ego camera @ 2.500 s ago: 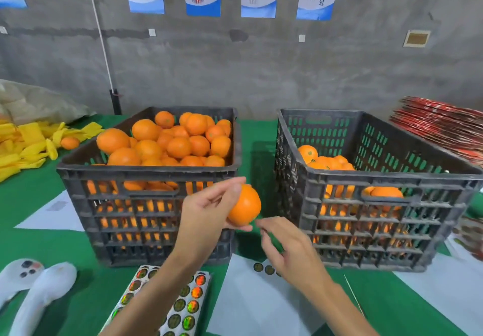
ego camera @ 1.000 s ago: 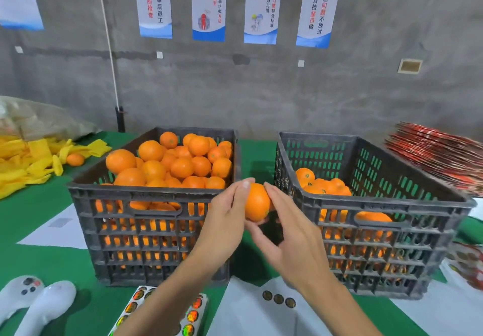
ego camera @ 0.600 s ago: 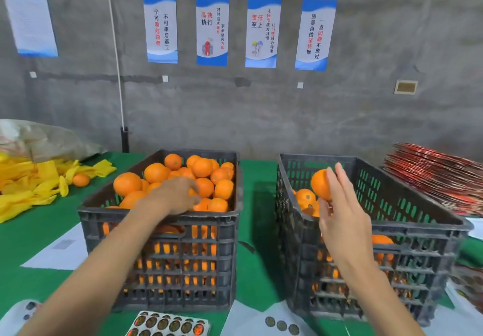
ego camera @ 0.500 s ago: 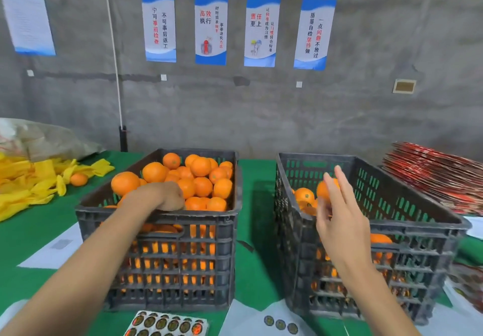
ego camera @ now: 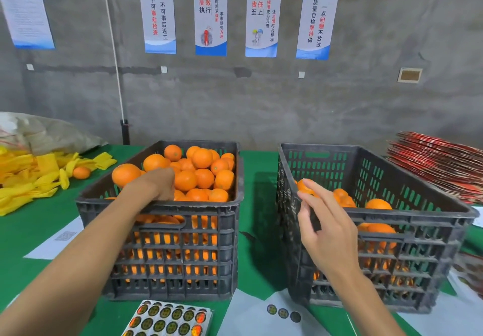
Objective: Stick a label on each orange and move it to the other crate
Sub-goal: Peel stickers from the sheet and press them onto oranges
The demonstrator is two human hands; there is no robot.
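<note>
left hand (ego camera: 159,184) is down in the full left crate (ego camera: 167,233) among the oranges (ego camera: 198,176), can't tell its grip; right hand (ego camera: 326,231), fingers loosely spread, hangs at the right crate (ego camera: 392,257) rim

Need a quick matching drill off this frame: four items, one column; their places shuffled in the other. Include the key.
Items
1. left hand
2. right hand
3. sticker sheet
4. loose orange

Places
A. on the green table among the yellow wrappers, far left
B. down among the fruit in the full crate
C. flat on the table at the near edge, in front of the full crate
D. raised in front of the near left corner of the sparser crate, fingers loosely spread, holding nothing

Pairs: 1-B, 2-D, 3-C, 4-A
</note>
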